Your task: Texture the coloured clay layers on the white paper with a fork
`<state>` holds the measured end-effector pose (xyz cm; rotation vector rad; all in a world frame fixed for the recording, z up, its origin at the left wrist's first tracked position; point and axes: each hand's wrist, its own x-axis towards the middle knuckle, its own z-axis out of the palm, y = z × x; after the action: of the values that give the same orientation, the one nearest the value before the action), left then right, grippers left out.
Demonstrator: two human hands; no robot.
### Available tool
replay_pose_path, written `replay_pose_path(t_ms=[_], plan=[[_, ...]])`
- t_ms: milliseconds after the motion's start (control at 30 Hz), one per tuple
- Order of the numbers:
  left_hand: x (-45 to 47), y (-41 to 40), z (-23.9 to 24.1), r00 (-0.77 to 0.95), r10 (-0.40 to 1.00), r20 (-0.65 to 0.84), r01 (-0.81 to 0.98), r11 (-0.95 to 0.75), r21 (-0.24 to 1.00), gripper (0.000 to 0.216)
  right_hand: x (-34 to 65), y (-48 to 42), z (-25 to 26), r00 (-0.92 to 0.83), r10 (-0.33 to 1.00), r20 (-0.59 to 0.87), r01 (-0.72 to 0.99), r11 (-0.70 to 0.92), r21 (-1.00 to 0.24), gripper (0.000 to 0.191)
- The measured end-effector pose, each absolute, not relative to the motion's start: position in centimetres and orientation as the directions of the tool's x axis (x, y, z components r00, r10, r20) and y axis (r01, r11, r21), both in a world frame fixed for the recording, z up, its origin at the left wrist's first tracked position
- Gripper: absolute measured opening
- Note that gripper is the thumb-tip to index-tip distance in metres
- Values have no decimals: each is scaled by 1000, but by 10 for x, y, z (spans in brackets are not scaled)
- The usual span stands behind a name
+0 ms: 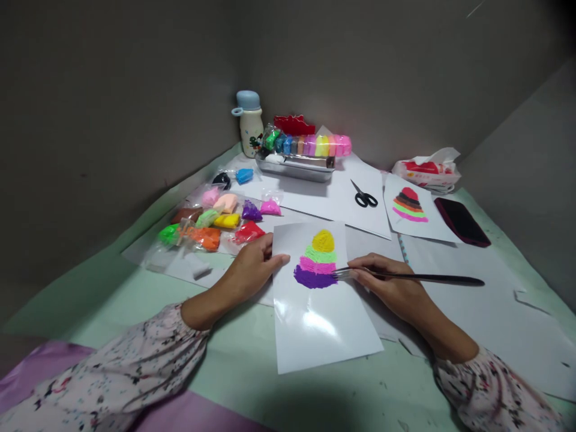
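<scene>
From the head view, here we are at a bench covered in pale green, and in the middle of it, toward the near edge, is a glossy white paper sheet. The left hand has its grip clamped on the sheet's left edge, thumb lying over the top. On the sheet sits a four-band mound of clay-like material: yellow at the tip, then light green, pink, and purple at the base.

Over to the right hand, its grip closed on a slim dark-handled metal fork, down near the tines, which meet the right end of the purple band; the handle points out toward the bench's right edge.

Along the left edge, a spread of clear plastic packets with bright coloured lumps. Up at the back corner stands a cream bottle with a blue cap, and just beside it a shallow silver metal tray with a row of wrapped rainbow blocks. Black-handled scissors lie on white paper behind the sheet; toward the right edge, a smaller white card with a striped mound and a dark phone in a maroon case, with a red-and-white tissue pack behind.
</scene>
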<state>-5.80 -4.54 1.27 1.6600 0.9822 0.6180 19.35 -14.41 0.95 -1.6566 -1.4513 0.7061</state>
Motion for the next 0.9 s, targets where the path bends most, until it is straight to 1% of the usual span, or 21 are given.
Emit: replay_pose_path(t_ms=[133,200,367,533,900], plan=[[-59,-46,14,540,838,-75,269,-88,959,25,195,-145,11,217,973,79,535,-51,-843,19],[-59,-46,14,542,838,-66,264,-95,960,26,192,-145,12,219,972,83,519,-44,-853,18],[-58,-46,11,528,848,-54,299,-126,946,27,182,-144,13,135,985,111,526,24,-850,16],[-56,-45,10,547,836,-54,276,-120,954,30,177,-143,13,78,988,134,526,73,-847,16],[-55,-47,12,558,827,-63,247,-94,964,24,179,-142,13,38,992,123,530,85,-844,17]])
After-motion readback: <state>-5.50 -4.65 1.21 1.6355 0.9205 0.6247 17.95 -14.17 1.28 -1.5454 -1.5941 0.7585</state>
